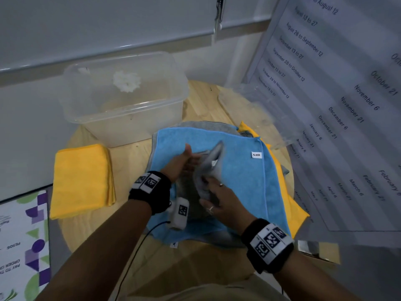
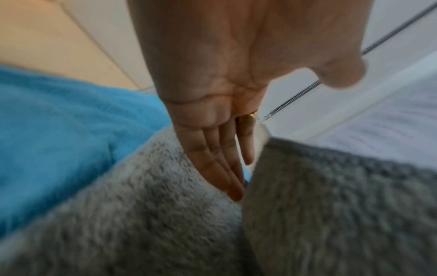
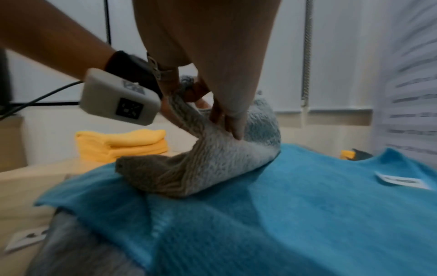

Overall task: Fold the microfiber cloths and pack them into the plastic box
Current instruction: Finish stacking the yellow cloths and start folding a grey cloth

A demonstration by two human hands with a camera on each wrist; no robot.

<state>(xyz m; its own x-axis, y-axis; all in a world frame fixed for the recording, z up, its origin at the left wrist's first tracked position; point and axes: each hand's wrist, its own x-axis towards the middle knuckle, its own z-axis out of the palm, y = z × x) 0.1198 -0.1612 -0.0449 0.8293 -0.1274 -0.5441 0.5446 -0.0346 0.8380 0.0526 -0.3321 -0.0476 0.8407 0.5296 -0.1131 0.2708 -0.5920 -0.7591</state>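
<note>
Far left of the head view, a folded yellow cloth [image 1: 81,180] is sitting flat on the round wooden counter [image 1: 130,161], and just up and right of it the clear plastic box [image 1: 124,94] is standing open near the wall, with nothing cloth-like showing inside it. Moving toward the middle, the left hand [image 1: 180,162] is reaching in with fingers [image 2: 220,164] straight and together, pressing flat into the crease of the gray cloth [image 1: 208,168], so not gripping anything. That gray cloth is bunching up half folded on top of a spread blue cloth [image 1: 238,170], one flap standing up between both hands. Right beside it, the right hand [image 1: 219,200] is pinching that raised flap, fingers [image 3: 232,119] curling over the edge while the thumb is sitting behind it. More yellow and gray cloths are poking out from under the blue one at its right edge. Far right, a printed date chart [image 1: 338,105] is leaning beside the counter.
</note>
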